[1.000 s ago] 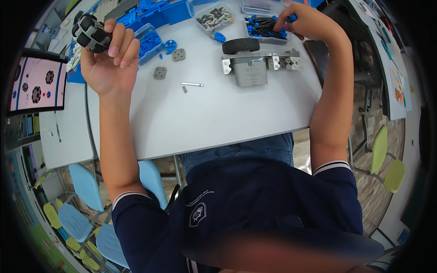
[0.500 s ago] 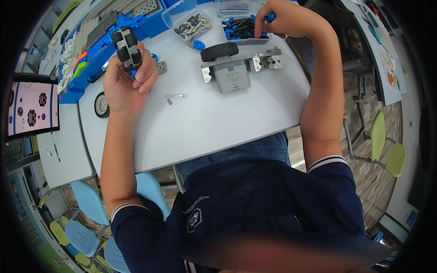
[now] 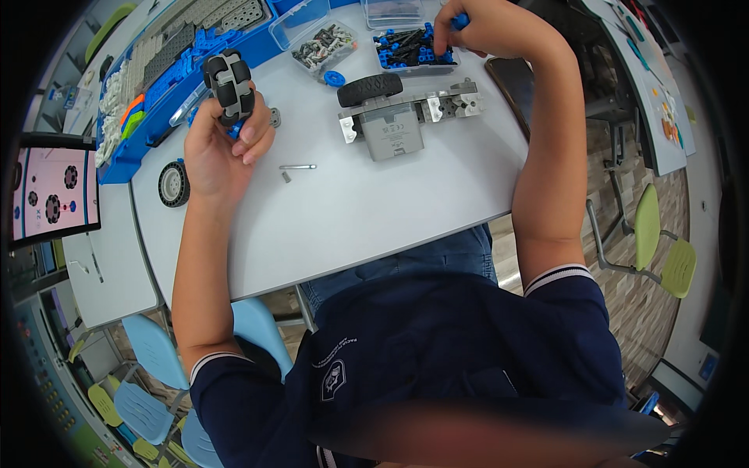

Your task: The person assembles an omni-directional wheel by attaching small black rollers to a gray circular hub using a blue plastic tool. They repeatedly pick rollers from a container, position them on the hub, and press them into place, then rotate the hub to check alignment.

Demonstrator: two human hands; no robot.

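Observation:
Raised over the left of the white table, my left hand (image 3: 221, 152) is closed round a black-and-grey roller wheel (image 3: 229, 87). Some blue plastic shows between its fingers under the wheel. My right hand (image 3: 499, 30) bends down at the far side, fingertips among the blue and black pins (image 3: 402, 50) of a clear plastic box (image 3: 423, 71). A small blue piece (image 3: 461, 21) is tucked in that hand; its shape is partly hidden. Between the hands stands a grey beam assembly (image 3: 449, 104) with a black-tyred wheel (image 3: 370, 89) and a grey block (image 3: 393, 132).
A loose wheel (image 3: 173, 185) stands at the left edge. A metal shaft (image 3: 298, 166) and grey spacer (image 3: 286, 178) lie mid-table, a blue disc (image 3: 335, 79) farther back. Behind are a box of pale connectors (image 3: 325, 47) and a blue parts tray (image 3: 123, 167). A screen (image 3: 56, 184) stands left.
My left hand has turned the roller wheel slightly and shifted it a little to the right. My right fingers stay in the pin box. The whole view has moved slightly.

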